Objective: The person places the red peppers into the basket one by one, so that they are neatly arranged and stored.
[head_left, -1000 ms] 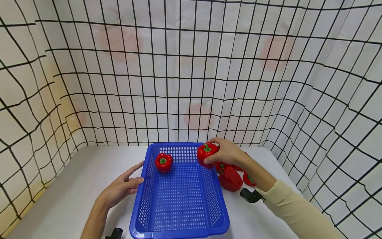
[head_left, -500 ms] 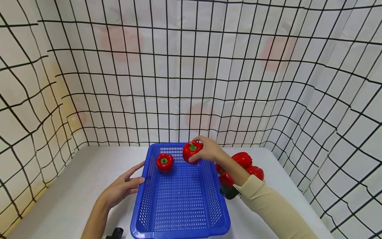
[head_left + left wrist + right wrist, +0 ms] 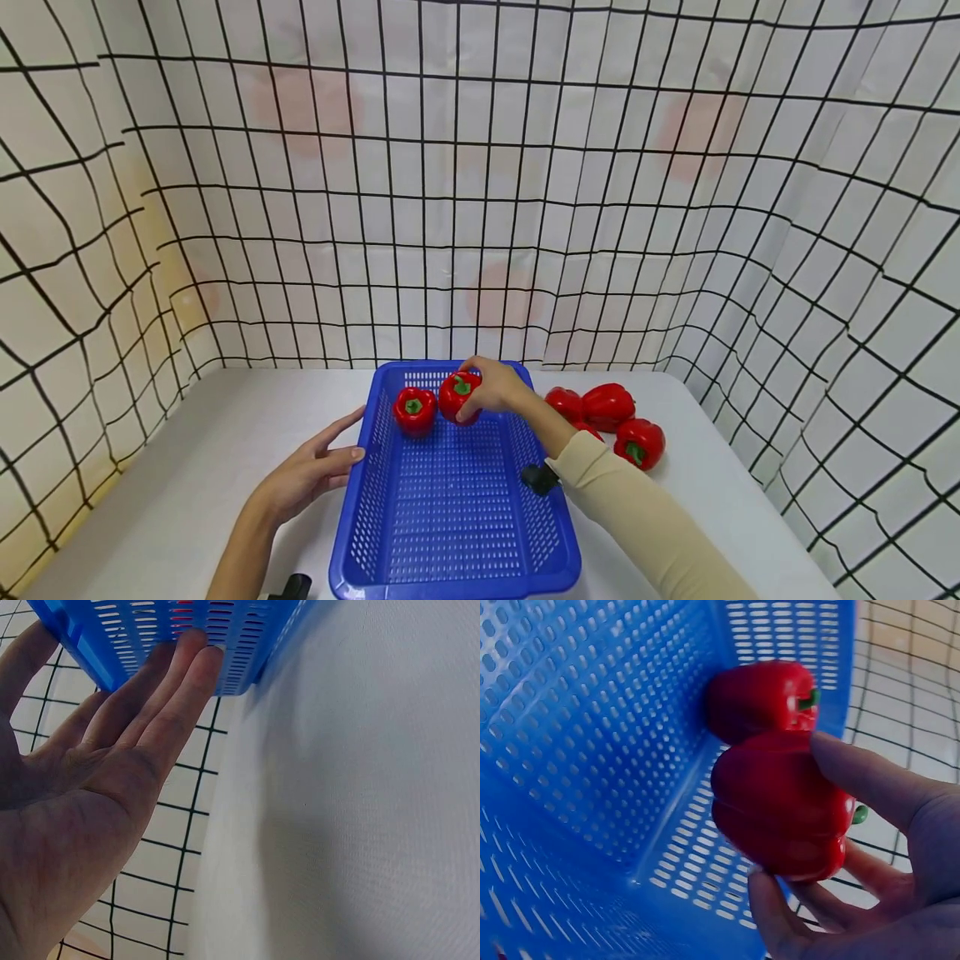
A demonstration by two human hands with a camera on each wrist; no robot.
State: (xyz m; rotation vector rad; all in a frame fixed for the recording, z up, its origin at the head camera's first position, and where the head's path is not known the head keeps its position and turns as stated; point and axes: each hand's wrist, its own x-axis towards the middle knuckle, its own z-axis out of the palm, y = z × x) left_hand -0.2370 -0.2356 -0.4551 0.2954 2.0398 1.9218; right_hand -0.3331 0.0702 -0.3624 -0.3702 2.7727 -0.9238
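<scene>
My right hand [image 3: 492,388] grips a red bell pepper [image 3: 456,398] near its green stem, inside the far end of the blue basket [image 3: 450,590]. In the right wrist view the thumb and fingers hold that pepper from either side. Beside it, a second red pepper [image 3: 414,412] stands stem up in the basket's far left corner. My left hand [image 3: 306,473] rests against the basket's left wall, thumb at the rim. The left wrist view shows its extended fingers [image 3: 169,705] touching the slotted wall from outside.
Several more red peppers [image 3: 609,407] lie in a group on the white table [image 3: 217,450], right of the basket and partly behind my right forearm. Black wire mesh [image 3: 480,200] over white sheeting stands around the table at the back and sides.
My right hand has carried its pepper leftward from over the basket's right rim to beside the other pepper, and lower in the last half second. My left hand has stayed at the basket wall.
</scene>
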